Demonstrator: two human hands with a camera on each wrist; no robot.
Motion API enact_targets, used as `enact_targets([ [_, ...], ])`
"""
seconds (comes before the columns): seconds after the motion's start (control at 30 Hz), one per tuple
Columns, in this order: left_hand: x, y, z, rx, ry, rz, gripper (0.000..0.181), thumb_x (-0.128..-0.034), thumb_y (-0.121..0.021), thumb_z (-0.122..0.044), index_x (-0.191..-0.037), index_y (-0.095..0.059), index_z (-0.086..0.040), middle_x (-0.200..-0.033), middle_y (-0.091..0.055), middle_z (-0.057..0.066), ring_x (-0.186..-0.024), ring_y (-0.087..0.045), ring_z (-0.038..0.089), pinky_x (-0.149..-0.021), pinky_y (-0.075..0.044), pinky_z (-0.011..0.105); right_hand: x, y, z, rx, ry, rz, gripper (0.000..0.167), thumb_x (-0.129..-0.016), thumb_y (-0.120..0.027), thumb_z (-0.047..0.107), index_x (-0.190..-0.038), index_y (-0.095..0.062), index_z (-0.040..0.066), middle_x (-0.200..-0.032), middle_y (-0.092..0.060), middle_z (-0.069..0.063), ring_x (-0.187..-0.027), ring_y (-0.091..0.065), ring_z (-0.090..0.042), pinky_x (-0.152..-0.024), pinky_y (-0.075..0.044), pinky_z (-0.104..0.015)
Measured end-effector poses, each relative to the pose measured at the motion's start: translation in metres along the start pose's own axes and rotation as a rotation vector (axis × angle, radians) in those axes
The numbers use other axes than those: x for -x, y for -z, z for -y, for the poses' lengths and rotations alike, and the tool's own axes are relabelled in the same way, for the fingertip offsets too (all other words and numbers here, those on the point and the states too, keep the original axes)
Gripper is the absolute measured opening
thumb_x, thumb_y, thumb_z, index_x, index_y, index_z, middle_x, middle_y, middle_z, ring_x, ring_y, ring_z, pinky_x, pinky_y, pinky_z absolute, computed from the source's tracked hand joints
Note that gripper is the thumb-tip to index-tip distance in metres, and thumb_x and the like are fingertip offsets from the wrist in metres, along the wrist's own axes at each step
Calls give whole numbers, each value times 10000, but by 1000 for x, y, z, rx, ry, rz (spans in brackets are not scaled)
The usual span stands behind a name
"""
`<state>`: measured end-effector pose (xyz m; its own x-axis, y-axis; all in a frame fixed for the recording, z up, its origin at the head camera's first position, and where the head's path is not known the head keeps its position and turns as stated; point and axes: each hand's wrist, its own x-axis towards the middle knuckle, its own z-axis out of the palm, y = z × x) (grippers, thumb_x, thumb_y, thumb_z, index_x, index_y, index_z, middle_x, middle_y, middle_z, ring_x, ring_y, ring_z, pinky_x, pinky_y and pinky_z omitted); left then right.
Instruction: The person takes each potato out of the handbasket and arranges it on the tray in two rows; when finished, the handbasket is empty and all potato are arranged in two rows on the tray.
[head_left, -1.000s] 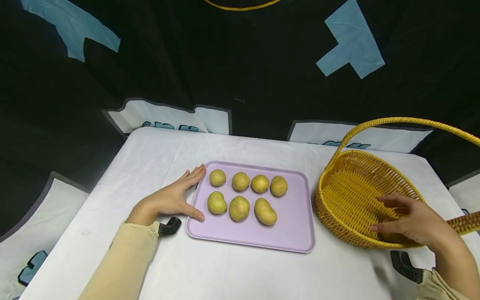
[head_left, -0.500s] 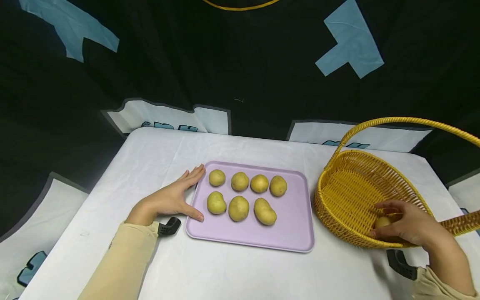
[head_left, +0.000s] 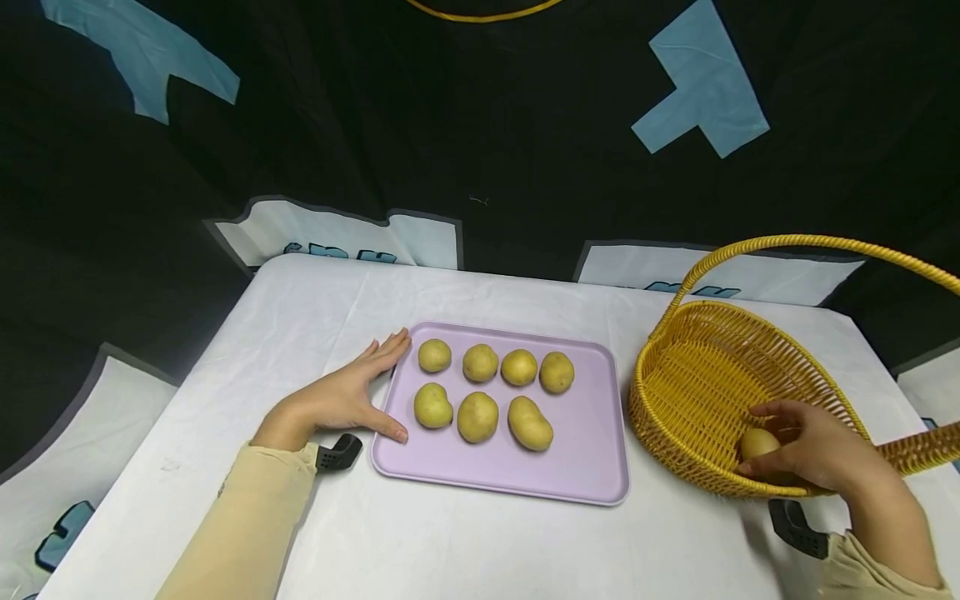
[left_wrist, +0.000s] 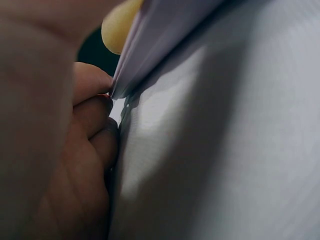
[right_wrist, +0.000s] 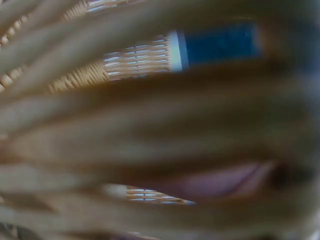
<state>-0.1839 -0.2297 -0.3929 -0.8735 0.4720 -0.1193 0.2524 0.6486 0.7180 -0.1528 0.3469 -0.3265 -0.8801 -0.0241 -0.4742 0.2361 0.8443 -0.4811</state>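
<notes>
Several potatoes [head_left: 477, 417] lie in two rows on a lilac tray [head_left: 585, 467]. My left hand [head_left: 341, 396] rests at the tray's left edge, fingers spread along the rim and thumb touching the near left side. In the left wrist view, fingertips [left_wrist: 92, 82] meet the tray's edge [left_wrist: 145, 55], and part of a potato [left_wrist: 120, 27] shows above it. My right hand [head_left: 821, 446] reaches into a yellow wicker basket [head_left: 693, 362] and holds a potato [head_left: 757, 444] between thumb and fingers. The right wrist view is mostly blocked by blurred basket weave [right_wrist: 140, 115].
The basket's tall arched handle [head_left: 810, 242] rises over the right side. A white cloth covers the table [head_left: 480, 550], and a black curtain [head_left: 480, 133] with pale blue patches hangs behind it.
My right hand has come down a little to the left in the basket, and its fingers have closed in around the potato, which now shows more. The left hand and tray have stayed put.
</notes>
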Motion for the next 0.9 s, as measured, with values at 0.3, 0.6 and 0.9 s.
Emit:
enact_targets([
  [0.3,-1,-1,-2,-7,-2,2,1375,-588,-946,-517,-1622,-146,-91,-1685,-30,51,-1512,60,395,-1190,-19,612,-2,-4,-5,10,52,-8,740,-682,-940,221,-1256,-591,-87,-1153,-594,-274,-943,-543,-322,-700,-459,-333],
  [0.6,0,0,-2,-5,4,-1,1373,-590,-948,-507,-1620,-144,-84,-1684,-26,58,-1509,68,401,-1189,-9,611,-4,-5,-5,9,102,1,616,-691,-896,71,-1219,-626,-94,-1114,-596,-245,-939,-536,-318,-694,-472,-336],
  [0.9,0,0,-2,-7,8,-3,1372,-586,-950,-506,-1620,-152,-85,-1684,-31,52,-1507,67,411,-1183,-12,626,-1,-4,0,11,87,-6,721,-717,-915,220,-1281,-585,-85,-1115,-628,-212,-946,-580,-309,-705,-482,-336],
])
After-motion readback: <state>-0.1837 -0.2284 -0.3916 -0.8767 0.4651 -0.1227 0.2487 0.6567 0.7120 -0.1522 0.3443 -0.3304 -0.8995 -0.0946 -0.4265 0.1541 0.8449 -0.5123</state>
